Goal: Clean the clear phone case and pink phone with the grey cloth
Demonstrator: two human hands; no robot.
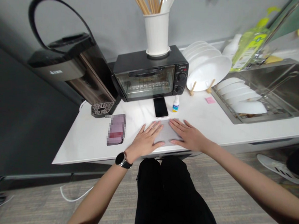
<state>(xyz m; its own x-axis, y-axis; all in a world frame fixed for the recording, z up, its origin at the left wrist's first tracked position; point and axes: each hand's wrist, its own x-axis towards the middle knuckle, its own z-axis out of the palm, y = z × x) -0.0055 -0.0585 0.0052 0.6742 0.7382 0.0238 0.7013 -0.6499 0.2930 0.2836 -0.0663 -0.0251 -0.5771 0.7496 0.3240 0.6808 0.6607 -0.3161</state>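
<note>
Flat on the white counter lies a thin, pale, see-through sheet point(166, 134); I cannot make out whether it is film or thin cloth. My left hand point(148, 139) rests palm down on its left side, fingers stretched out. On the right side of the sheet, my right hand point(188, 134) lies flat too, with its thumb apart from the fingers. Just beyond the sheet are a black-screened phone point(160, 107) and a small white bottle point(176, 103) with a blue and yellow label, standing upright. Neither hand touches these two.
A toaster oven point(147, 83) carries a white cup point(157, 33) of chopsticks. A drink dispenser point(77, 72) and a blurred-out phone point(116, 129) are left. To the right are racked plates point(208, 73), a pink note point(210, 100) and a sink point(280, 114) with bowls. Another person's shoe point(278, 167) shows.
</note>
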